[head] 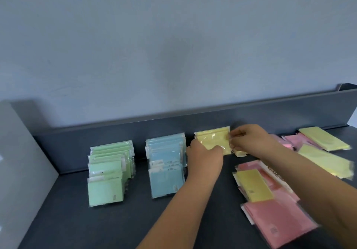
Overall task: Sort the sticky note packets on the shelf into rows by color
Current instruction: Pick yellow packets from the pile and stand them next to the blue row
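Upright against shelf wall, yellow packet (212,138) pinched between both hands' fingers (234,134)

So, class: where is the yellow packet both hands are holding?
In the head view, the yellow packet stands against the shelf's back wall, right of the blue row.
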`<state>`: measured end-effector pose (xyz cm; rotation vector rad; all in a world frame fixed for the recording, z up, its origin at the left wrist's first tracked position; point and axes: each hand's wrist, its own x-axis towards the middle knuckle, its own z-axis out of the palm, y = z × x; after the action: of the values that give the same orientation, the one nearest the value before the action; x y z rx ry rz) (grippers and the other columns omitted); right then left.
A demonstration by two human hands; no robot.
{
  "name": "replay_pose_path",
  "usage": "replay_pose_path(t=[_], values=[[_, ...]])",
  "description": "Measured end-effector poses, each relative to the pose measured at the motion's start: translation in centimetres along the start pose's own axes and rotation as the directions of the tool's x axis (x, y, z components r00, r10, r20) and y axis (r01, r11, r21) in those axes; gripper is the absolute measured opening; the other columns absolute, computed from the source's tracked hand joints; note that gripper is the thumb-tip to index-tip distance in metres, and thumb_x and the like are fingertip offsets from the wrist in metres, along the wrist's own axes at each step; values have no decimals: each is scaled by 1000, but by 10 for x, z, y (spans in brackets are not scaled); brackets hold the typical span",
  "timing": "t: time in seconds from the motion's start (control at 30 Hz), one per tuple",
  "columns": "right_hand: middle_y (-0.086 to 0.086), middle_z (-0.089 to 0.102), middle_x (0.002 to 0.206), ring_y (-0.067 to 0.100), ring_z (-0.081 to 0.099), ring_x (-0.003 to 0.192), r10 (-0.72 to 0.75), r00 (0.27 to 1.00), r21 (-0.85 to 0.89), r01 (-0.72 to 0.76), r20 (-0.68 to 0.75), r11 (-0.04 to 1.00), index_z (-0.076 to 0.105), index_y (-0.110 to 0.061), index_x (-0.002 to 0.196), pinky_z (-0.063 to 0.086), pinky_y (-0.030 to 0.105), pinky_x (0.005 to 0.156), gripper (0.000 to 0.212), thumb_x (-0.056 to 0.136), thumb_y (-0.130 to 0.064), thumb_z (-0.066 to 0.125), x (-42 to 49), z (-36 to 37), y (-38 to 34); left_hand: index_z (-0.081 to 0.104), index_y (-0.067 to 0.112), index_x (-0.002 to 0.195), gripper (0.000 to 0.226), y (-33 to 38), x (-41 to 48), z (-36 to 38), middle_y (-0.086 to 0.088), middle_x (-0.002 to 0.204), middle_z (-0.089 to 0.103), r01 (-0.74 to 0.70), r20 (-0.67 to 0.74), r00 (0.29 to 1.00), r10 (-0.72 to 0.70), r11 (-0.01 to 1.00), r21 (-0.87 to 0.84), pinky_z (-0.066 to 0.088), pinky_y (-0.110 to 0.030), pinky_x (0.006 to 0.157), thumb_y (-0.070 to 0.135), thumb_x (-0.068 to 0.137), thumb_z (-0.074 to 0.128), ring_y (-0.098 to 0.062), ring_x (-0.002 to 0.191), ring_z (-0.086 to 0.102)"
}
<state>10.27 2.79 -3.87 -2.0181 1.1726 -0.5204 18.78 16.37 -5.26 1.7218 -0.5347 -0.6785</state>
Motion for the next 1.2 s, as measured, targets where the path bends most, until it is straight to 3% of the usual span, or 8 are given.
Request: replay_pose_path(t=[0.27,0.43,0.5,0.57,0.63,0.77,0.93,1.2], values=[[1,77,78,28,74,85,-18,999,51,16,29,999,75,-26,80,61,52,86,17,73,-13,68,14,-8,10,57,26,104,30,11,-2,8,-4,108,64,1,-41,999,-2,999,-35,45,-28,60,25,74,58,-17,84,64],[-3,75,90,21,68,89,-98,995,-83,99,12,992,77,-24,92,54,34,78,18,85,-13,66,11,-12,9,57,21,106,24,13,-5,5,1,100,62,-24,-133,991,27,999,23,44,-27,60,18,83,60,-12,82,60],[-8,71,97,16,61,92,-153,988,-154,149,-18,977,76,-25,106,44,28,77,19,91,-19,65,9,-14,8,58,21,107,25,16,-6,5,1,104,63,-85,-161,982,102,991,107,50,-31,69,23,82,59,-14,87,62],[-11,65,96,12,58,93,-209,977,-178,199,-40,964,74,-23,114,40,26,79,22,93,-25,66,5,-17,9,56,21,123,39,19,-7,7,3,124,61,-140,-129,976,175,960,242,50,-33,86,33,86,59,-17,105,60],[-12,66,97,11,60,96,-251,967,-151,242,-42,958,72,-21,118,43,27,83,25,95,-29,66,-3,-22,11,47,22,141,49,23,-12,7,7,138,49,-195,-71,969,237,908,371,38,-28,93,40,96,57,-14,119,51],[-5,72,115,14,65,108,-324,945,-144,315,-44,938,68,-18,127,53,37,95,35,96,-35,66,-19,-41,23,52,21,134,43,28,-22,8,6,135,50,-314,-11,921,389,759,570,36,-28,99,48,100,52,-14,128,43],[-10,68,128,9,64,110,-367,927,-138,355,-79,925,66,-24,133,44,23,89,42,97,-43,61,-38,-73,38,43,24,147,60,30,-37,19,7,155,39,-362,39,870,491,582,728,27,-39,122,62,100,38,-19,150,22],[-5,44,160,9,28,152,-389,920,-348,351,-44,869,47,-27,152,28,30,115,76,92,-72,39,-57,-88,60,23,32,161,67,27,-42,35,7,170,15,-364,175,847,502,306,880,5,-46,127,65,102,18,-20,158,3]])
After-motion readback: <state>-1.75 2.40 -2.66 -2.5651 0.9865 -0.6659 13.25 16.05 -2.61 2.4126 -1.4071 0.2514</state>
